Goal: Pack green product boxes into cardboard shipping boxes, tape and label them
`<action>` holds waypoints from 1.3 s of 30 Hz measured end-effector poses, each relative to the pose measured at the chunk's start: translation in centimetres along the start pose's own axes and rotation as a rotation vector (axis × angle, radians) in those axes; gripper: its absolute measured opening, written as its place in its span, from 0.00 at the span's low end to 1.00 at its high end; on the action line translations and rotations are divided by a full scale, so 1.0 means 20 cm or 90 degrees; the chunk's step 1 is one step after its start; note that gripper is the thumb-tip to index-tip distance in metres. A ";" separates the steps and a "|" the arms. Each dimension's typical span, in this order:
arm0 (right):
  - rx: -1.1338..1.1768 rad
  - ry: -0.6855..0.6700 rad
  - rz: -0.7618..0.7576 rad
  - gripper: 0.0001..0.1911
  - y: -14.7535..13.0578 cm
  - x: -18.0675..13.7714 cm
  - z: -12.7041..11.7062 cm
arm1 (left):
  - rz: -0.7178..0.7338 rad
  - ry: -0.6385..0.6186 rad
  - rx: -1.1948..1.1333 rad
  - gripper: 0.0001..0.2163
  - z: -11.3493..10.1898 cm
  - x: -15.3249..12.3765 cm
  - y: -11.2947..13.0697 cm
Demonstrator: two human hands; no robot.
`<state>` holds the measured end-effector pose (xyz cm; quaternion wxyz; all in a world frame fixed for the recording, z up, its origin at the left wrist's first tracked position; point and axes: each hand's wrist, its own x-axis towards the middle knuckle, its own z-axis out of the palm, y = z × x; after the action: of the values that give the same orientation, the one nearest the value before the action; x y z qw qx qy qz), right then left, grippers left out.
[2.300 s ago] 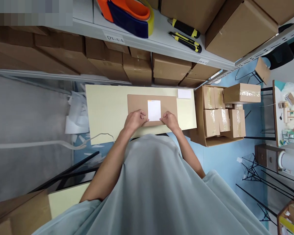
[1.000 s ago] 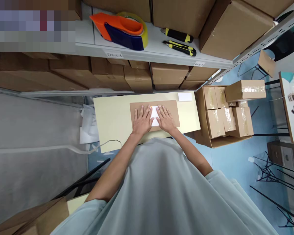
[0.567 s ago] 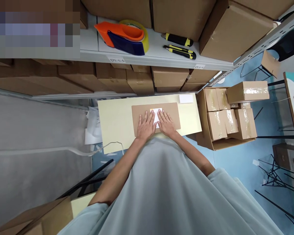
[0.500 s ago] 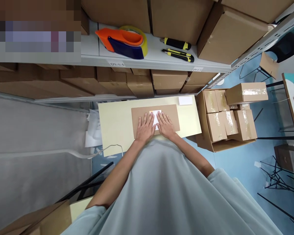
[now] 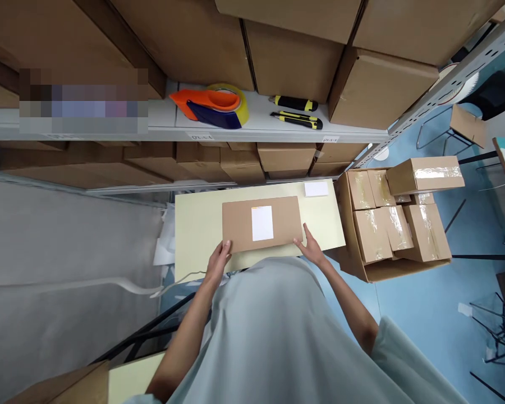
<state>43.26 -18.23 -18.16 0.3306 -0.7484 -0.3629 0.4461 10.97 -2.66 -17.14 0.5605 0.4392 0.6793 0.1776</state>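
Note:
A flat brown cardboard box [image 5: 240,224] lies on the pale yellow tabletop [image 5: 197,230] in front of me. A white label [image 5: 262,223] sits near the middle of its top face. At the box's near left corner, my left hand [image 5: 219,262] is closed on it, thumb over the edge and the other fingers mostly hidden. My right hand [image 5: 310,246] is at the near right corner, with its thumb on the box and a finger stretched along the right side. The corner lies between that thumb and finger.
White label stack [image 5: 316,189] at the table's back right. A large open carton [image 5: 404,271] of taped boxes stands on the right. A shelf [image 5: 286,134] above the table holds an orange tape dispenser [image 5: 210,106], two utility knives [image 5: 297,112] and cartons. A white cable [image 5: 122,285] runs at left.
Both hands have moved off the label and outward to the box's near corners, leaving the whole label visible. The camera view has tilted up slightly.

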 end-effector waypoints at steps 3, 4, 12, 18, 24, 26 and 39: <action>0.031 -0.021 -0.051 0.57 0.02 -0.01 0.03 | -0.007 0.028 -0.037 0.31 0.07 -0.02 -0.01; 0.028 -0.012 -0.068 0.56 0.01 -0.01 0.04 | -0.008 0.044 -0.047 0.31 0.09 -0.02 -0.01; -0.064 0.083 -0.193 0.39 -0.22 0.02 -0.17 | 0.116 0.177 0.027 0.34 0.07 -0.14 0.10; -0.116 0.131 -0.152 0.38 -0.27 0.10 -0.25 | 0.162 0.212 0.211 0.28 0.15 -0.15 0.23; -0.107 0.140 -0.076 0.39 -0.14 0.19 -0.17 | 0.078 0.171 0.309 0.28 0.23 -0.03 0.25; -0.073 0.164 -0.057 0.38 -0.10 0.19 -0.13 | 0.091 0.156 0.305 0.29 0.24 -0.01 0.23; -0.099 0.343 0.077 0.34 -0.27 0.08 0.01 | 0.216 0.062 0.219 0.37 0.19 -0.05 0.20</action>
<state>42.36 -14.16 -14.50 0.3293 -0.8835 -0.2494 0.2208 15.96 -2.15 -14.78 0.4060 0.6272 0.6421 0.1718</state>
